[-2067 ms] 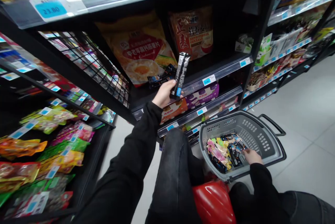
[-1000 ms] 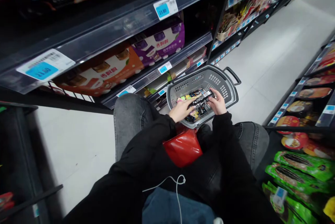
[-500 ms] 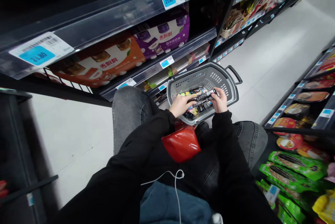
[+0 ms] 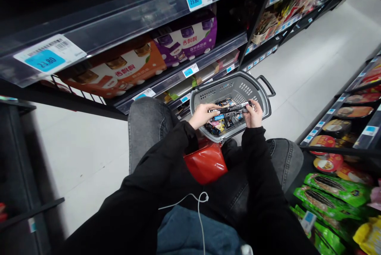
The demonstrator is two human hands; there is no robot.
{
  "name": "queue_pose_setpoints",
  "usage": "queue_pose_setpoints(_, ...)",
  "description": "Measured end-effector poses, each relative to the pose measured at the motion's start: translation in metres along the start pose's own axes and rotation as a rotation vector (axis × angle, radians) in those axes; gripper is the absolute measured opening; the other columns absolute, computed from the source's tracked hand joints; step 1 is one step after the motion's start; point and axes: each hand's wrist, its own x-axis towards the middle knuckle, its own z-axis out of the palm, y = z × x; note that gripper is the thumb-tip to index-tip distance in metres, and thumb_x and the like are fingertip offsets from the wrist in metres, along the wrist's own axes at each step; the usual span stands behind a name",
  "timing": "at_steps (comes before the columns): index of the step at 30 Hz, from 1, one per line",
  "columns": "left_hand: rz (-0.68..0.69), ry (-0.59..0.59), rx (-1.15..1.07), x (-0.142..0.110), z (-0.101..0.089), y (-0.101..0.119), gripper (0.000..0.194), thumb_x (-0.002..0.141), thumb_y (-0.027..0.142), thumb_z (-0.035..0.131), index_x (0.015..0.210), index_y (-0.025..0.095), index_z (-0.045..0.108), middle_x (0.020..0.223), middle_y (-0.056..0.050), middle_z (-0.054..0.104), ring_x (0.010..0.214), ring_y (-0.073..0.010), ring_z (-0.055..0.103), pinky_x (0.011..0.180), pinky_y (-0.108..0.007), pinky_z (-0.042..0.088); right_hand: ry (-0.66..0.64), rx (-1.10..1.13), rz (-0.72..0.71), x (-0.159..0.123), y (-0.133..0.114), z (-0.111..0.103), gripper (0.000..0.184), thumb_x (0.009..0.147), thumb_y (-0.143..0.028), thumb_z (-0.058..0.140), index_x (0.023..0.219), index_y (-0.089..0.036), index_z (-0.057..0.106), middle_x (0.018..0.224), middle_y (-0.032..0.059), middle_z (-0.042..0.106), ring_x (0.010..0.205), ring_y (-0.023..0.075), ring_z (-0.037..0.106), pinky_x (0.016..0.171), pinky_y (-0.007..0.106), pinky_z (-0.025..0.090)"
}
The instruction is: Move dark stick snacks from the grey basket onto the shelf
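Head view: hands (image 4: 201, 116) (image 4: 254, 114) hold black sachets (image 4: 231, 108) (lettering unreadable).

Black-sleeved, our arms (image 4: 253, 175) reach forward between our bent knees (image 4: 150, 122): our left hand (image 4: 202, 116) stretches its fingers (image 4: 213, 106) toward our right hand (image 4: 254, 114), which is curled in a pinch nearby.

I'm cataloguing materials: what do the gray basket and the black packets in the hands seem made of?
The gray basket looks like molded plastic with a satin finish: even color, neatly pierced walls. The black packets look like glossy plastic film, perhaps foil-lined, judging by their bright highlights; any inner layer is hidden.
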Motion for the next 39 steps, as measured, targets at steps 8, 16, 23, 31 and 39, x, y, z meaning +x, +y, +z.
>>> queue_pose_setpoints(8,-0.027,-0.093,0.164,-0.005,0.015,-0.001,0.026,0.079,0.026,0.058,0.1,0.014,0.069,0.078,-0.005,0.068,0.074,-0.0183,0.063,0.079,-0.03,0.046,0.045,-0.154,0.041,-0.005,0.009,0.004,0.038,0.056,-0.031,0.073,0.088,-0.02,0.056,0.075,-0.0017,0.056,0.06,0.0105,0.05,0.046,0.021,0.041)
queue_pose_setpoints(16,-0.056,-0.062,0.228,-0.002,0.029,-0.003,0.022,0.084,0.031,0.054,0.073,0.015,0.062,0.068,-0.004,0.06,0.069,-0.0168,0.055,0.071,-0.026,0.04,-0.24,-0.174,0.238,-0.03,0.022,0.031,0.039,0.053,-0.032,0.077,0.087,-0.02,0.061,0.072,-0.0009,0.059,0.056,0.0128,0.053,0.045,0.025,0.045)
queue_pose_setpoints(23,-0.084,-0.231,-0.012,0.001,0.019,-0.003,0.029,0.077,0.033,0.063,0.096,0.011,0.066,0.071,-0.001,0.065,0.068,-0.0142,0.058,0.068,-0.024,0.044,-0.176,-0.089,0.182,-0.02,0.01,0.016,0.036,0.056,-0.035,0.076,0.084,-0.019,0.062,0.064,-0.0015,0.056,0.056,0.0122,0.051,0.048,0.026,0.044)
queue_pose_setpoints(31,-0.128,-0.446,-0.312,-0.004,-0.01,-0.004,0.044,0.065,0.026,0.07,0.106,0.012,0.068,0.096,-0.009,0.071,0.09,-0.0199,0.066,0.077,-0.03,0.051,-0.038,0.013,0.081,-0.007,-0.007,-0.006,0.036,0.053,-0.032,0.078,0.082,-0.019,0.063,0.069,-0.0002,0.058,0.062,0.0123,0.052,0.055,0.027,0.047)
queue_pose_setpoints(39,-0.15,-0.436,-0.662,-0.016,-0.025,0.004,0.049,0.058,0.013,0.073,0.107,0.013,0.069,0.114,-0.016,0.065,0.099,-0.0236,0.065,0.074,-0.028,0.053,-0.101,0.047,0.127,-0.007,-0.008,-0.004,0.033,0.054,-0.031,0.077,0.082,-0.018,0.063,0.07,0.0015,0.06,0.06,0.0122,0.054,0.05,0.025,0.048)
